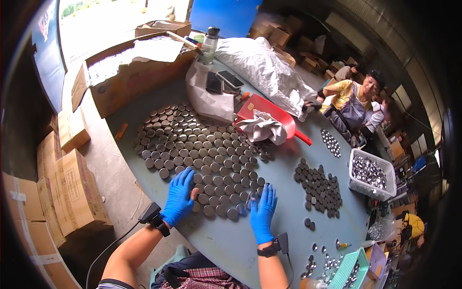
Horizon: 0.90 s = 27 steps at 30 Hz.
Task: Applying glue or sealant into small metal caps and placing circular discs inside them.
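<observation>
Apparently gathering grey discs (218, 181) between left hand (177, 202) and right hand (263, 215) | unclenched, grasping nothing visible | probably calling for even inward pressure next

No words or numbers can be read clearly. Faint dark print stands on the side of a tall cardboard box (77, 192) at the left, too small to make out. The large open carton (139, 86) on the tabletop (298, 231) bears a blurred mark on its side, and a small yellowish patch, its details illegible, sits on the red dustpan (287, 120).
</observation>
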Available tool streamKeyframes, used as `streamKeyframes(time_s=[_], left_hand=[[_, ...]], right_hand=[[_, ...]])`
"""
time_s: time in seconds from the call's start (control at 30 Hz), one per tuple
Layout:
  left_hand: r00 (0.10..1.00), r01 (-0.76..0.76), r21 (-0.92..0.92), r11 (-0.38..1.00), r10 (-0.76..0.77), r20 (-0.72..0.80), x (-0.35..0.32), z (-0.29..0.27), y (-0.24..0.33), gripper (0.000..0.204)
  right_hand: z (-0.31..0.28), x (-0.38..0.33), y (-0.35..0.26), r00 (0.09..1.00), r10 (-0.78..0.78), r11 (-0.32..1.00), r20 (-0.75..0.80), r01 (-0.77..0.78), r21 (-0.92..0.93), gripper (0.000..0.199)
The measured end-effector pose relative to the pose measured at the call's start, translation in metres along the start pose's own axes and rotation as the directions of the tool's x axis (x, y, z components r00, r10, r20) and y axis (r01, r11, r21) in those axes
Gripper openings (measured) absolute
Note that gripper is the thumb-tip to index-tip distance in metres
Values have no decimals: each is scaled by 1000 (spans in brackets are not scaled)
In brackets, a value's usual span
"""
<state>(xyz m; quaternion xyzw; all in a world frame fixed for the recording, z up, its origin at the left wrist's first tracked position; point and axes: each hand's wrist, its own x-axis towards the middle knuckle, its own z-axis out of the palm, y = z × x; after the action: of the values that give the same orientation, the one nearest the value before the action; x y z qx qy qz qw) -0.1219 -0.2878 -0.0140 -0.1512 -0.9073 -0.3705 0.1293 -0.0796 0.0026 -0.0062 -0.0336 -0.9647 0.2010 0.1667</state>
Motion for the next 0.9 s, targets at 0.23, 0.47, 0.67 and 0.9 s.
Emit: streamKeyframes(time_s=[0.23,0.47,0.67,0.9], left_hand=[[992,-61,22,998,63,-109,-4,3,-3,53],[956,-285,-17,958,283,-75,-11,59,92,50],[623,-443,-474,761,642,447,-53,155,227,37],[340,-435,-646,627,779,527,-118,219,325,46]], right_hand=[[-78,-153,42,971,201,978,-130,-191,89,40],[-141,-297,48,834,475,874,-282,-409,262,21],[-159,-344,46,697,530,844,-483,-485,226,20],[-217,-370,98,264,637,700,-724,-591,401,28]])
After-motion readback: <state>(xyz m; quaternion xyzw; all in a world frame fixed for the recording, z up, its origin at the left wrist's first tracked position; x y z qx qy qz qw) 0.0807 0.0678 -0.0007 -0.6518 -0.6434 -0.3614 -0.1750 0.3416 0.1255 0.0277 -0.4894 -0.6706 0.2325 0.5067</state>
